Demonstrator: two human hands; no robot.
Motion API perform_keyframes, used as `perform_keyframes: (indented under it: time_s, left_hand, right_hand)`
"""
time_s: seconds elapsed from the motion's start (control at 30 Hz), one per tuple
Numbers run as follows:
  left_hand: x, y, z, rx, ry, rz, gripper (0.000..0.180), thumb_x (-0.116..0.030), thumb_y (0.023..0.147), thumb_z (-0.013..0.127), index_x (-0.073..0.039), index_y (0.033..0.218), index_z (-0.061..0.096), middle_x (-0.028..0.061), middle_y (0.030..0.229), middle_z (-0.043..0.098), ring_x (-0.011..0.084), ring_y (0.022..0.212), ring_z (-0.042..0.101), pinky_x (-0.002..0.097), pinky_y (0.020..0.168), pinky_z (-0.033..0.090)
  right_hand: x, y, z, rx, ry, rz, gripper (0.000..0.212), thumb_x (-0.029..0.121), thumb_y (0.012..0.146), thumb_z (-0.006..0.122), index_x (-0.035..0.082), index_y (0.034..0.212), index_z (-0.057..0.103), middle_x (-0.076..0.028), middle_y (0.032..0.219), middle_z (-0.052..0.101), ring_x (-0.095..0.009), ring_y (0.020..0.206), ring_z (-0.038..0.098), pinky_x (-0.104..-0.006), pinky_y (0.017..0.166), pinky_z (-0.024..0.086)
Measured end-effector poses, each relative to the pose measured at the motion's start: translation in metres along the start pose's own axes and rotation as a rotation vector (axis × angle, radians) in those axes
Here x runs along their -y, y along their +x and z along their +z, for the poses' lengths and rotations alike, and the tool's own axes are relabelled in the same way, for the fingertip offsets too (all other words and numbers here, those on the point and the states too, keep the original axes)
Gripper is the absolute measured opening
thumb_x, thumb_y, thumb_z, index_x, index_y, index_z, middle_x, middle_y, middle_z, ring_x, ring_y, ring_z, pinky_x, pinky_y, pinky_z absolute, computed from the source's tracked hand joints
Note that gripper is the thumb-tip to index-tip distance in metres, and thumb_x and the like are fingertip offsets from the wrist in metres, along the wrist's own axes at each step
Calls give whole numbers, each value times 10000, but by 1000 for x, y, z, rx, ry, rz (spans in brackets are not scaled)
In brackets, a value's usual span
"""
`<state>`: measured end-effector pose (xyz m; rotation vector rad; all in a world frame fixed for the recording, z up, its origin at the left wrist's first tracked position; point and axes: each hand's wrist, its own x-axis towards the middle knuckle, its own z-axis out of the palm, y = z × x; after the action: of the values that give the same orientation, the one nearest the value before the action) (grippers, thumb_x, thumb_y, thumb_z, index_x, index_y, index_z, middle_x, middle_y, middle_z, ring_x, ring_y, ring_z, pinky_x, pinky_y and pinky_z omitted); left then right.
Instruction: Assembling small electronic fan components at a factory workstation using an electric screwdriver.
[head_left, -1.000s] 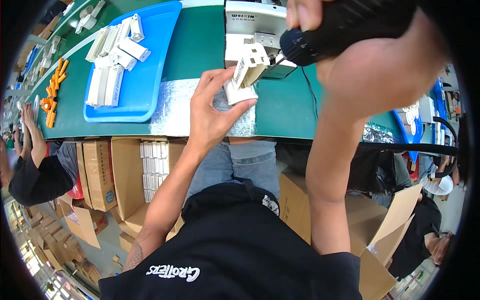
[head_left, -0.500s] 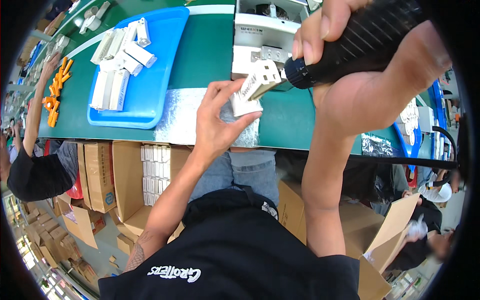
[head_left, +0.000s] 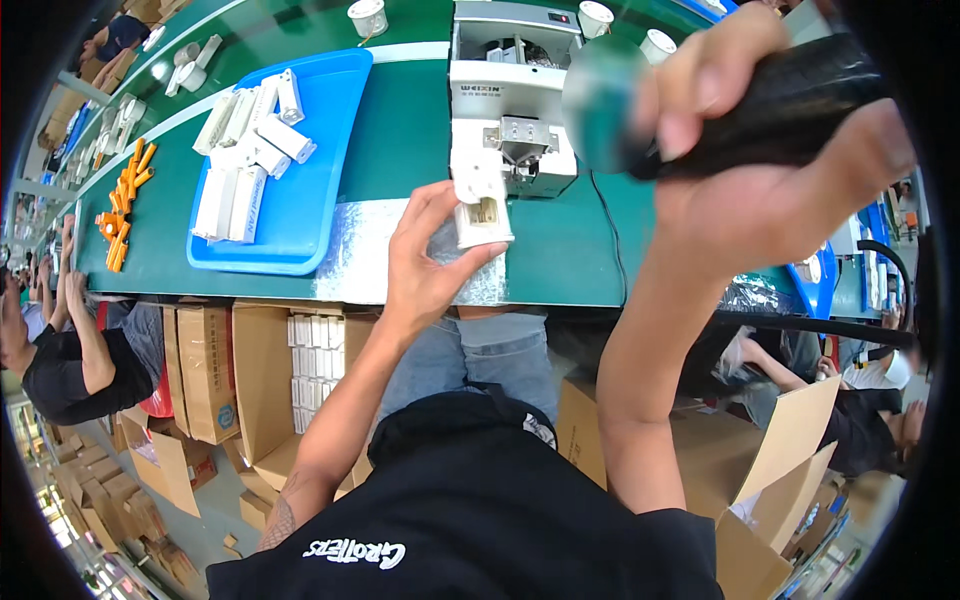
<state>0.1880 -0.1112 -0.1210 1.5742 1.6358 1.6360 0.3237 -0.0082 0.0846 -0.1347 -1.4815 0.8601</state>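
Note:
My left hand (head_left: 420, 265) holds a small white plastic housing (head_left: 483, 222) between thumb and fingers, above the front part of the bench. An opening in the housing faces up, with metallic parts inside. My right hand (head_left: 730, 215) is wrapped round a black electric screwdriver (head_left: 785, 105), raised to the right of the housing and apart from it. The screwdriver's front end is blurred, so its bit cannot be made out. Just beyond the housing stands a white and grey screw feeder (head_left: 510, 95) with a metal bracket at its front.
Left on the green bench (head_left: 400, 125), a blue tray (head_left: 335, 225) carries several white housings. Orange parts (head_left: 122, 210) lie further left. White tubs (head_left: 368, 17) stand at the back. Below the bench, a cardboard box (head_left: 265, 375) contains white pieces. Other people work at both sides.
My right hand has drawn the screwdriver away from the housing, to the right. The housing has turned in my left hand, showing its opening. The view has shifted slightly.

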Motion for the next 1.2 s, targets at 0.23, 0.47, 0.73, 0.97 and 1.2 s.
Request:
perform_keyframes:
  time_s: [0.23,0.47,0.73,0.97,1.2]
  left_hand:
    - [2,-1,2,79,-13,-119,627,-90,793,932,10,1356,676,153,1322,654,273,1202,673,395,1046,542]
    - [1,0,2,69,-70,-115,632,-123,801,932,11,1363,675,154,1320,653,278,1201,673,397,1039,546]
    - [0,0,2,65,-28,-118,641,-128,791,937,1,1363,679,157,1304,659,287,1186,683,401,1010,562]
    - [-2,1,3,65,-15,-147,640,-119,785,940,-3,1361,684,151,1297,662,274,1174,688,398,1000,566]
    - [1,1,3,61,-27,-124,635,-121,785,941,-1,1355,688,141,1288,663,259,1162,686,391,995,564]
  right_hand:
    - [-50,30,4,82,73,-203,461,426,1100,633,14,1297,568,-31,771,634,-97,458,556,-221,383,436]
    - [-63,20,6,113,200,-45,421,352,1100,658,15,1323,542,-37,775,626,-83,470,560,-210,392,417]
    - [-44,10,3,22,168,42,408,369,1130,587,5,1304,527,-60,706,613,-95,475,556,-219,411,424]
    - [-47,11,7,-2,40,-9,407,359,1136,574,4,1321,505,-113,793,630,-106,534,588,-216,440,446]
    - [-48,13,3,40,144,-27,409,347,1132,584,17,1357,495,-96,792,633,-103,528,589,-216,447,461]
